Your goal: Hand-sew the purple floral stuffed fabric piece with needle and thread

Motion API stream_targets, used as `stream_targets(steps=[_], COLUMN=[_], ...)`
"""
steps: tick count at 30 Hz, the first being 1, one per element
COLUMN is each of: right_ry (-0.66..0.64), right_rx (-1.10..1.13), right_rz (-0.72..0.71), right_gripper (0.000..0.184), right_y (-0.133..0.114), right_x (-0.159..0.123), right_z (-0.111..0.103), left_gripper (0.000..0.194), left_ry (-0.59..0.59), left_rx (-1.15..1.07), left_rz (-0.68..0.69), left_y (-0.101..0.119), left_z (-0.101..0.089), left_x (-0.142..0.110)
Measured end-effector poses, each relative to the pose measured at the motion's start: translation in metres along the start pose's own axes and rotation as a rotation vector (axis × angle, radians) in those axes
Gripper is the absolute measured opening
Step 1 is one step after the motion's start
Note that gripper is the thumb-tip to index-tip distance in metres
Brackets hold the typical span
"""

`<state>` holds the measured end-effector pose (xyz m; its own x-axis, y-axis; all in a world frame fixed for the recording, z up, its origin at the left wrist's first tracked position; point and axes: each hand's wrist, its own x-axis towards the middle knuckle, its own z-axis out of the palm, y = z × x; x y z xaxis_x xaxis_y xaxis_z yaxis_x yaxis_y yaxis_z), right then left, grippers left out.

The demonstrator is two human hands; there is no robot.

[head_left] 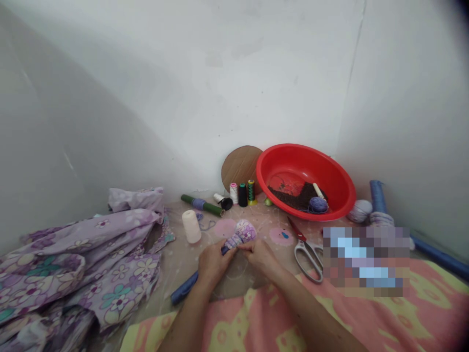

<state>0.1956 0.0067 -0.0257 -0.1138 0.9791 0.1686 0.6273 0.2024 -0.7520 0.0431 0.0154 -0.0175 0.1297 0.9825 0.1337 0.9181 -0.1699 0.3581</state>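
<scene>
My left hand (211,262) is closed around a blue rolled stick (185,288) whose far end carries a ball of purple floral cloth (245,231). My right hand (259,254) pinches the neck of that cloth ball just below it, fingers pressed together. Both hands rest low over a clear plastic sheet on the floor, in front of my lap covered by pink and yellow cloth (330,322).
A heap of purple floral fabric (80,264) lies at left. A cream thread cone (191,226), a green roll (202,205) and several thread spools (242,194) stand behind. A red basin (306,178) holds yarn; scissors (307,252) lie at right; blue rolls (439,256) line the wall.
</scene>
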Motion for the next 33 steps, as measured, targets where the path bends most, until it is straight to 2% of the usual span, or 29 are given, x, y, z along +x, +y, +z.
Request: stream_targets(steps=[5, 11, 24, 33], right_ry=[0.011, 0.114, 0.181, 0.211], right_rx=[-0.007, -0.067, -0.081, -0.046], right_rz=[-0.039, 0.032, 0.117, 0.106], right_gripper=[0.031, 0.029, 0.022, 0.023], right_y=[-0.001, -0.002, -0.006, -0.007], right_x=[-0.001, -0.001, -0.004, -0.005], right_z=[0.002, 0.010, 0.023, 0.027], left_gripper=[0.047, 0.048, 0.045, 0.043], left_ry=[0.020, 0.005, -0.043, 0.005], left_rx=[0.008, 0.011, 0.002, 0.003], left_rz=[-0.001, 0.000, -0.032, 0.047], left_y=[-0.002, -0.003, 0.002, -0.005], left_z=[0.003, 0.002, -0.003, 0.002], left_x=[0.001, 0.003, 0.000, 0.002])
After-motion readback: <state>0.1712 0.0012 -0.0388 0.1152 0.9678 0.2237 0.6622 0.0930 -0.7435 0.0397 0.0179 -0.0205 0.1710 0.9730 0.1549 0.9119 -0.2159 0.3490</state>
